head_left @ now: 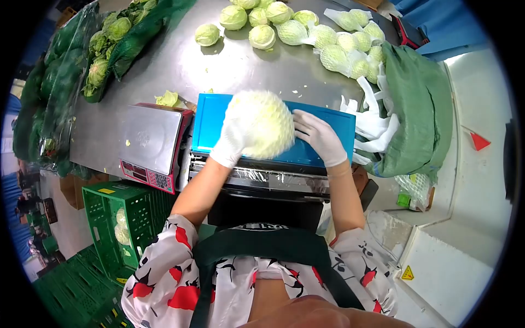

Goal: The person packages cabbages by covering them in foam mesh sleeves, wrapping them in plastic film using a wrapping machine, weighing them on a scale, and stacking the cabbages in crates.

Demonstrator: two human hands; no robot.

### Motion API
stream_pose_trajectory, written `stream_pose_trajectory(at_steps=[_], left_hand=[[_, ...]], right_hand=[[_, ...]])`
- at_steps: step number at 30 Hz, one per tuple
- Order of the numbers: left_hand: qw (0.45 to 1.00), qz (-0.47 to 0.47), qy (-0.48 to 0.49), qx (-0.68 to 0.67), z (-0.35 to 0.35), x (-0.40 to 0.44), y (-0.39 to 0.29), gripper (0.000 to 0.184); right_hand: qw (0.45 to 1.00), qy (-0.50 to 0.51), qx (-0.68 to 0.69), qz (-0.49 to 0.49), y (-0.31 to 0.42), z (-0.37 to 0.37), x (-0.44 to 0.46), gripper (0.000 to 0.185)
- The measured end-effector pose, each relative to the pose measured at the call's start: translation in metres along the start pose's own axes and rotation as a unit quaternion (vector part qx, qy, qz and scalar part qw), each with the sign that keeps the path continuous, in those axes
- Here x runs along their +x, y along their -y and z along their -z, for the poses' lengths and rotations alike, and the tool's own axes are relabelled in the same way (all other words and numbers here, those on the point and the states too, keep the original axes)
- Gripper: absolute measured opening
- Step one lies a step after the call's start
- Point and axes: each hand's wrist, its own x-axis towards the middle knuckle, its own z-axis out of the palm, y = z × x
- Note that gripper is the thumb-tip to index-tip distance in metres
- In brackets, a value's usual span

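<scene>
A pale green cabbage in a white foam net is held above a blue tray-like surface, its outline slightly blurred. My left hand, in a white glove, grips the cabbage's left side, and the fingers are partly hidden. On the other side my gloved right hand has its fingers stretched out towards the cabbage. Its fingertips are right beside the net; whether they touch it I cannot tell. Below the blue surface runs the wrapping machine's metal front edge, with clear film on it.
A weighing scale stands left of the blue surface. Bare cabbages and netted cabbages lie at the back of the metal table. A green sack with white foam nets is at right. Green crates stand lower left.
</scene>
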Motion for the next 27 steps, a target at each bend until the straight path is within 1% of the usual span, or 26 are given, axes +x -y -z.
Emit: stream_pose_trajectory(at_steps=[1,2,3,4,5,6,8,9,12,13,14,16,17,18,20,21,22,23,24,25,26,27], left_hand=[[0.999,0.003,-0.035,0.003,0.009,0.003,-0.012,0.056],[0.997,0.010,-0.071,0.006,0.018,0.004,-0.022,0.053],[0.986,0.006,-0.120,0.112,0.012,0.013,-0.022,0.051],[0.962,0.003,-0.165,0.217,-0.003,0.023,-0.021,0.050],[0.925,0.000,-0.211,0.317,-0.009,0.028,-0.016,0.049],[0.917,-0.012,-0.184,0.354,-0.006,0.030,-0.010,0.047],[0.894,-0.039,-0.127,0.428,-0.001,0.033,-0.003,0.044],[0.953,0.019,-0.107,0.283,0.035,0.041,-0.013,0.058],[0.867,-0.078,-0.190,0.454,0.026,0.030,0.002,0.059],[0.808,-0.115,-0.239,0.527,0.020,0.019,0.007,0.061],[0.773,-0.110,-0.236,0.579,0.011,0.005,0.010,0.056],[0.726,-0.029,-0.161,0.668,0.001,-0.019,0.018,0.055],[0.723,0.022,-0.141,0.676,0.000,-0.029,0.025,0.058],[0.684,0.009,-0.128,0.718,0.006,-0.038,0.023,0.058],[0.683,-0.058,-0.218,0.695,-0.006,-0.057,0.015,0.060],[0.552,-0.125,-0.229,0.792,-0.021,-0.071,0.008,0.061],[0.409,-0.180,-0.218,0.867,-0.029,-0.091,-0.003,0.062],[0.282,-0.161,-0.221,0.919,-0.028,-0.117,-0.015,0.063],[0.149,-0.139,-0.221,0.954,-0.024,-0.141,-0.024,0.065],[0.101,-0.119,-0.220,0.963,-0.021,-0.164,-0.024,0.065],[0.053,-0.096,-0.217,0.970,-0.016,-0.183,-0.021,0.065],[0.023,-0.059,-0.231,0.971,-0.010,-0.195,-0.016,0.069]], right_hand=[[0.998,-0.048,0.007,0.027,-0.002,-0.001,-0.008,0.055],[0.998,-0.021,0.058,0.029,-0.003,-0.006,-0.015,0.057],[0.994,0.006,0.107,0.035,-0.001,-0.016,-0.020,0.058],[0.986,0.033,0.155,0.043,0.000,-0.027,-0.025,0.059],[0.988,0.038,0.121,0.093,-0.003,-0.040,-0.032,0.060],[0.932,0.003,-0.270,0.243,-0.009,-0.045,-0.036,0.071],[0.935,-0.082,-0.215,0.269,-0.031,-0.064,-0.053,0.086],[0.916,-0.116,-0.240,0.298,-0.049,-0.060,-0.055,0.099],[0.800,-0.208,-0.425,0.368,-0.085,-0.047,-0.065,0.099],[0.820,-0.212,-0.405,0.343,-0.089,-0.043,-0.063,0.102],[0.836,-0.200,-0.391,0.328,-0.089,-0.040,-0.062,0.103],[0.866,-0.179,-0.359,0.299,-0.080,-0.042,-0.061,0.105],[0.840,-0.168,-0.405,0.319,-0.077,-0.041,-0.061,0.107],[0.853,-0.156,-0.398,0.298,-0.072,-0.044,-0.065,0.104],[0.812,-0.175,-0.469,0.300,-0.071,-0.037,-0.077,0.100],[0.825,-0.207,-0.434,0.299,-0.075,-0.031,-0.087,0.095],[0.779,-0.269,-0.460,0.330,-0.079,-0.028,-0.100,0.088],[0.703,-0.346,-0.522,0.338,-0.081,-0.023,-0.113,0.080],[0.609,-0.415,-0.598,0.315,-0.086,-0.020,-0.127,0.075],[0.531,-0.463,-0.658,0.268,-0.099,-0.005,-0.136,0.073],[0.507,-0.498,-0.676,0.196,-0.113,0.002,-0.143,0.074],[0.502,-0.491,-0.695,0.154,-0.127,0.004,-0.146,0.072]])
